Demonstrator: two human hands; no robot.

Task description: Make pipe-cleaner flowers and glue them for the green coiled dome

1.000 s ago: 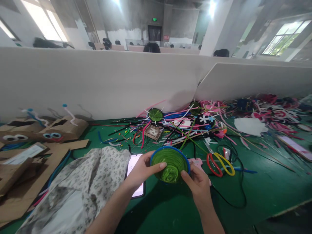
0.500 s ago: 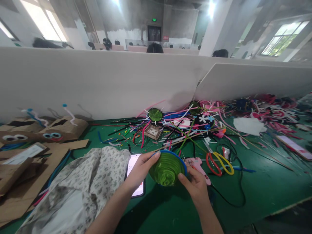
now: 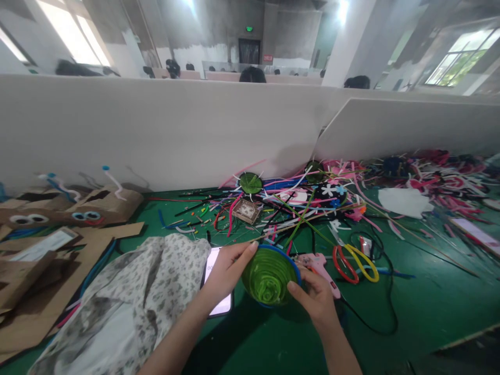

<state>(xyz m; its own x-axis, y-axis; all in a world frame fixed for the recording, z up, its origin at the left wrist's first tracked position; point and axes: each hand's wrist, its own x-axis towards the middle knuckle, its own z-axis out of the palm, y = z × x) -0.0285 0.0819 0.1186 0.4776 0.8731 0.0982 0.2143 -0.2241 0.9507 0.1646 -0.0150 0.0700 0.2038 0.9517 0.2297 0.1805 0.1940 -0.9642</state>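
Between my two hands is a green coiled bowl (image 3: 269, 276) with a blue rim, apparently made of pipe cleaners. It is held above the green table, its spiral centre facing me. My left hand (image 3: 236, 260) pinches the rim at the upper left, thumb against the edge. My right hand (image 3: 314, 291) grips the rim on the right, with the thumb on the near side and the fingers behind. Just past the right hand lies a pink glue gun (image 3: 321, 268), partly covered. A phone (image 3: 222, 307) with a lit screen lies partly under my left forearm.
Red-and-yellow-handled scissors (image 3: 346, 264) lie to the right, near a black cord (image 3: 391, 312). A patterned cloth (image 3: 156, 276) and cardboard pieces (image 3: 50, 291) cover the left side. Loose pipe cleaners (image 3: 281, 213) are heaped along the white partition (image 3: 187, 130). Another phone (image 3: 474, 232) is at far right.
The bowl has tipped slightly, so more of its spiral surface faces me. Both hands keep their hold on its rim. The view has shifted a little.
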